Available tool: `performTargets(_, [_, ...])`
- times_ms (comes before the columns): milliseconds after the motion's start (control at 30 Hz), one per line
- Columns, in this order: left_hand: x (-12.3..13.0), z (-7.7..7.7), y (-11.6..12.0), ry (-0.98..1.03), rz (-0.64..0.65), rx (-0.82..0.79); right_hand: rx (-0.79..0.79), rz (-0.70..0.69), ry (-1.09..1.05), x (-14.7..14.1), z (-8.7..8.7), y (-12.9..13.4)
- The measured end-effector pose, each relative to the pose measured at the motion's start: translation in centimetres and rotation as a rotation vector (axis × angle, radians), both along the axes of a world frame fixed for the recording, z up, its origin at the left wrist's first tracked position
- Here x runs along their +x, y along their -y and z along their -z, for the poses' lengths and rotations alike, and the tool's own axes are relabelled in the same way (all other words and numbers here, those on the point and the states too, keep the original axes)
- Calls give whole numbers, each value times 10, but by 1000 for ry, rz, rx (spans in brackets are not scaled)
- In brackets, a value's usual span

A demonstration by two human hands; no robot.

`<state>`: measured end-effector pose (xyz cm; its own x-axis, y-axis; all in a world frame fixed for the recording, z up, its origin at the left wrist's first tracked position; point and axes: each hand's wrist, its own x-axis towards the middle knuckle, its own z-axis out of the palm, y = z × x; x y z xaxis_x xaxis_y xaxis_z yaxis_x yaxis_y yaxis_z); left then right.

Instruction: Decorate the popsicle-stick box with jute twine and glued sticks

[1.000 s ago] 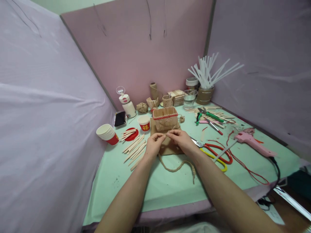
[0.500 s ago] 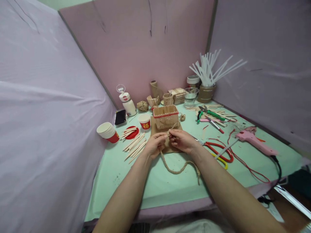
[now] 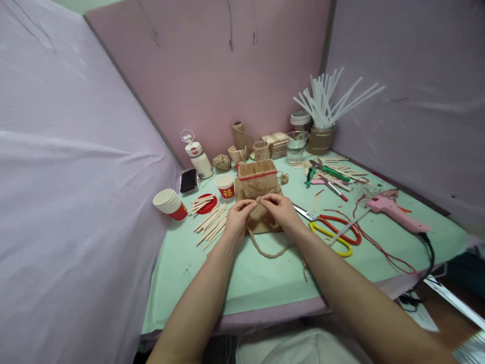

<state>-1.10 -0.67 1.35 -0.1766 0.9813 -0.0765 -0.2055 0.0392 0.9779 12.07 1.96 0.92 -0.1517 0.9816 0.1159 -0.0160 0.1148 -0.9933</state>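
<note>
My left hand (image 3: 239, 216) and my right hand (image 3: 279, 210) meet at the middle of the table, both with fingers pinched on the end of a braided twine cord (image 3: 270, 255). The rest of the cord hangs from my left hand and curves over the table towards my right forearm, which hides part of it. Just beyond my fingers stands a small box of wooden sticks (image 3: 258, 179) with a red cord round its rim. It rests on a brown board (image 3: 265, 223), which lies partly beneath my hands.
Scissors (image 3: 329, 227), red cord and a pink glue gun (image 3: 396, 212) lie to the right, pliers (image 3: 329, 173) behind them. Paper cups (image 3: 170, 204) and loose sticks (image 3: 212, 227) are on the left. A water bowl (image 3: 296, 146) and twine stand at the back.
Both hands have shifted slightly, and the right hand's fingers have closed in nearer the left's on the cord. More of the scissors shows beside my right arm. The view has tilted a little.
</note>
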Motion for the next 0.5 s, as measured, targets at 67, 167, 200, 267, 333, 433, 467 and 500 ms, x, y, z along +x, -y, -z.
performTargets(67, [0, 1, -1, -63, -21, 29, -17, 7, 4, 0, -2, 1])
performTargets(167, [0, 4, -2, -154, -53, 62, 18, 17, -15, 0, -3, 1])
performTargets(200, [0, 5, -2, -168, -61, 65, 35, 15, -22, 1, -3, 1])
performTargets(267, [1, 6, -2, -174, -63, 57, 61, 8, -30, 1, -3, 0])
performTargets(333, [2, 6, -2, -160, -55, 39, 78, -1, -26, 1, -2, -1])
performTargets(433, [2, 5, -1, -111, -41, 26, 109, -10, 8, 1, 1, -2])
performTargets(467, [2, 4, -1, -74, -35, 18, 127, -10, 27, 1, 2, -2])
performTargets(500, [2, 3, -1, -24, -21, 6, 152, -8, 44, 1, 3, -2])
